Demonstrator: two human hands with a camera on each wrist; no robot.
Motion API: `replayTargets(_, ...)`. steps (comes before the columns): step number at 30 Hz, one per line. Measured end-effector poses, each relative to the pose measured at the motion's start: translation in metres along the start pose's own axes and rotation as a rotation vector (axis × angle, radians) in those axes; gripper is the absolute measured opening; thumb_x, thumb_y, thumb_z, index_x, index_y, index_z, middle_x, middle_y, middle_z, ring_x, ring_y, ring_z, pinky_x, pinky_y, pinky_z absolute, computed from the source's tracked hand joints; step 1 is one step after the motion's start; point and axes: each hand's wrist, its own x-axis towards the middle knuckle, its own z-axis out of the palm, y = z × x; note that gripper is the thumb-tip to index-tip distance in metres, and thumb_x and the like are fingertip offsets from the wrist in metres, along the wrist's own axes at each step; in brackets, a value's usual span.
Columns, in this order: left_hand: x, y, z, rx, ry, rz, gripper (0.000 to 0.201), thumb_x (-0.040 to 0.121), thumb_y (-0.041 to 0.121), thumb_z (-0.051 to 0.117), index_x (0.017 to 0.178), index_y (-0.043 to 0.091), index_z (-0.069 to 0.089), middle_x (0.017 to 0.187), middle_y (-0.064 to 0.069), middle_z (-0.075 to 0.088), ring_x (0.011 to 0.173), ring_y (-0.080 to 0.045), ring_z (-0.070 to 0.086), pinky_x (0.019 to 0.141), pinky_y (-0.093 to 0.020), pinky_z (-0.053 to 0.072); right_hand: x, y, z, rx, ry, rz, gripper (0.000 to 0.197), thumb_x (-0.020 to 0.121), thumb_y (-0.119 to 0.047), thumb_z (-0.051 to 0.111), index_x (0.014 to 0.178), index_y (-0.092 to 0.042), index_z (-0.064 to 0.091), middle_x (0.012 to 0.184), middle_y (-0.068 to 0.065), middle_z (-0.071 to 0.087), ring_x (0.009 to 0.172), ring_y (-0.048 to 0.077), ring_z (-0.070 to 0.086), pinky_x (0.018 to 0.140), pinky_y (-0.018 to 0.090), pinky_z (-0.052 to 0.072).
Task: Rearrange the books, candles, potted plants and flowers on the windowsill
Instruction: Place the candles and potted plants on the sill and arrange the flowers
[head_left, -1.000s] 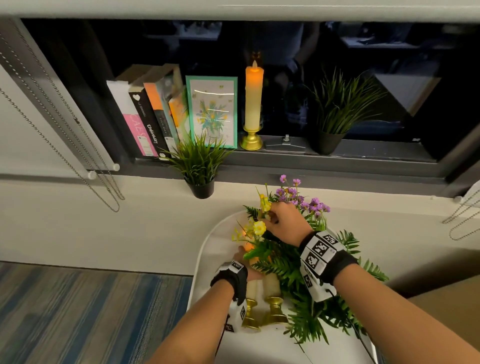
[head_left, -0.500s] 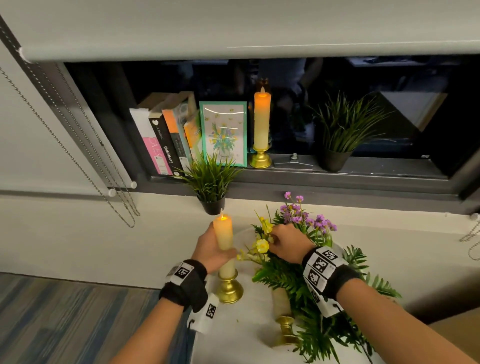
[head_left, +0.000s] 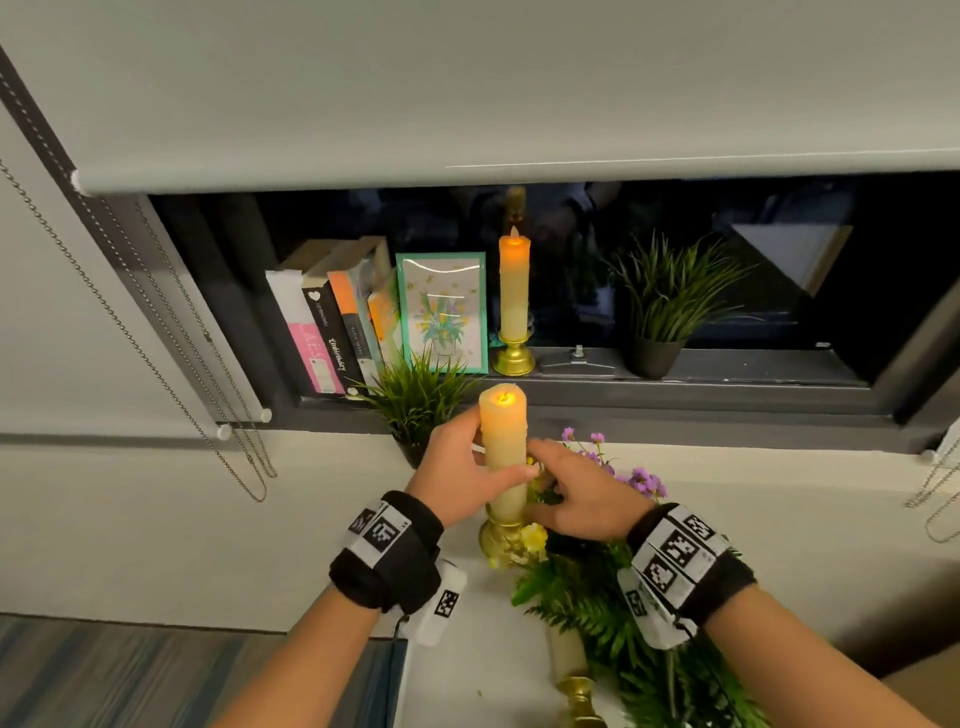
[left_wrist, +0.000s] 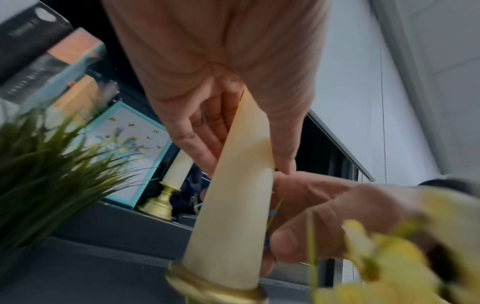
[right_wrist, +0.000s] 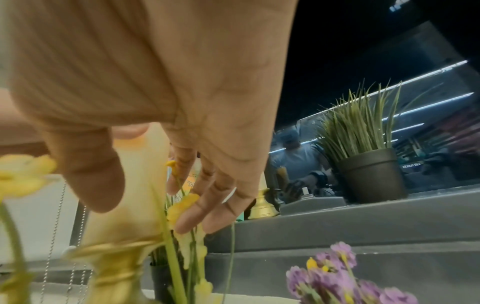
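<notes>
With your left hand (head_left: 457, 475) fingers wrapped round the candle (head_left: 503, 447) and your right hand (head_left: 584, 499) fingers loose beside it, lift it upright onto the windowsill (head_left: 727, 387).

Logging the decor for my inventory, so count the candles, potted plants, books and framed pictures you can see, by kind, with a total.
Candles: 3
Potted plants: 2
Books: 4 upright
Framed picture: 1
Total: 10

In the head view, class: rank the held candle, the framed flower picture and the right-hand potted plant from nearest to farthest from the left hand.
1. Held candle: gripped by the left hand.
2. Framed flower picture: on the sill, directly behind.
3. Right-hand potted plant: on the sill, far right.
</notes>
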Motion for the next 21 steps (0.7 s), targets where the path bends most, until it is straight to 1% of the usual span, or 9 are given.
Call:
replayTargets(2, 0.010, 0.005, 0.002, 0.047, -0.030, 0.034, 0.053, 0.067, 0.034, 0.083, 0.110, 0.028, 0.054, 0.098, 0.013, 0.060, 0.090, 0.000, 0.056, 0.072, -0.012, 0.045, 0.001, 0.001, 0.000, 0.062, -0.009, -0.003, 0.060, 0.077, -0.028, 0.070, 0.130, -0.030, 0.043, 0.122, -0.006, 0.049, 0.105, 0.010, 0.050, 0.088, 0.025, 0.047)
replayTargets(3, 0.015, 0.006, 0.002, 0.067, -0.041, 0.046, 0.053, 0.068, 0.035, 0.083, 0.112, 0.027, 0.055, 0.097, 0.015, 0.059, 0.089, -0.001, 0.056, 0.072, -0.013, 0.045, 0.001, 0.003, 0.000, 0.069, -0.003, 0.000, 0.058, 0.078, -0.031, 0.069, 0.130, -0.030, 0.043, 0.123, -0.005, 0.050, 0.106, 0.010, 0.050, 0.091, 0.029, 0.048)
replayTargets(4, 0.019, 0.008, 0.001, 0.083, -0.050, 0.053, 0.052, 0.068, 0.035, 0.082, 0.111, 0.028, 0.054, 0.094, 0.018, 0.057, 0.087, 0.000, 0.055, 0.070, -0.012, 0.043, 0.001, 0.004, 0.001, 0.059, 0.013, 0.004, 0.057, 0.080, -0.033, 0.069, 0.131, -0.029, 0.044, 0.124, -0.005, 0.049, 0.106, 0.009, 0.050, 0.091, 0.030, 0.048)
replayTargets(7, 0.032, 0.014, -0.010, 0.106, -0.028, 0.096, 0.048, 0.069, 0.035, 0.082, 0.106, 0.030, 0.051, 0.087, 0.022, 0.052, 0.079, 0.004, 0.053, 0.063, -0.009, 0.039, 0.002, 0.005, -0.001, 0.037, 0.082, 0.016, 0.049, 0.086, -0.036, 0.064, 0.131, -0.027, 0.045, 0.116, -0.007, 0.048, 0.093, 0.006, 0.052, 0.080, 0.016, 0.046)
replayTargets(10, 0.046, 0.025, -0.029, 0.115, 0.042, 0.136, 0.048, 0.072, 0.036, 0.079, 0.110, 0.027, 0.052, 0.089, 0.018, 0.052, 0.081, 0.001, 0.052, 0.064, -0.014, 0.039, 0.009, 0.005, -0.010, 0.075, 0.131, 0.006, 0.039, 0.086, -0.037, 0.064, 0.122, -0.028, 0.052, 0.117, -0.004, 0.050, 0.085, 0.007, 0.059, 0.077, 0.015, 0.047)
replayTargets(13, 0.063, 0.038, -0.048, 0.116, 0.118, 0.186, 0.046, 0.075, 0.038, 0.076, 0.112, 0.028, 0.051, 0.098, 0.009, 0.055, 0.089, -0.009, 0.054, 0.069, -0.021, 0.042, 0.014, 0.003, -0.031, 0.082, 0.182, -0.018, 0.033, 0.087, -0.031, 0.065, 0.118, -0.022, 0.057, 0.116, -0.002, 0.055, 0.085, 0.002, 0.060, 0.072, 0.008, 0.046)
replayTargets(16, 0.081, 0.051, -0.058, 0.111, 0.148, 0.228, 0.045, 0.078, 0.036, 0.074, 0.115, 0.025, 0.050, 0.099, 0.007, 0.056, 0.089, -0.010, 0.054, 0.067, -0.015, 0.040, 0.015, 0.003, -0.054, 0.088, 0.267, -0.005, 0.026, 0.086, -0.029, 0.066, 0.111, -0.021, 0.061, 0.108, -0.002, 0.060, 0.079, 0.008, 0.062, 0.072, 0.019, 0.051)
replayTargets(18, 0.093, 0.058, -0.055, 0.106, 0.161, 0.225, 0.048, 0.079, 0.037, 0.072, 0.119, 0.022, 0.050, 0.104, 0.006, 0.056, 0.091, -0.008, 0.053, 0.068, -0.014, 0.039, 0.016, 0.004, -0.070, 0.129, 0.320, 0.024, 0.023, 0.086, -0.027, 0.067, 0.107, -0.021, 0.061, 0.103, -0.001, 0.060, 0.071, 0.006, 0.061, 0.069, 0.024, 0.054)
replayTargets(21, 0.109, 0.064, -0.037, 0.031, 0.142, 0.170, 0.041, 0.080, 0.033, 0.072, 0.112, 0.023, 0.049, 0.096, 0.011, 0.055, 0.083, 0.000, 0.051, 0.064, -0.007, 0.039, 0.019, 0.006, -0.088, 0.104, 0.368, 0.048, 0.023, 0.085, -0.026, 0.068, 0.107, -0.020, 0.061, 0.101, -0.001, 0.060, 0.070, 0.005, 0.060, 0.077, 0.027, 0.054)
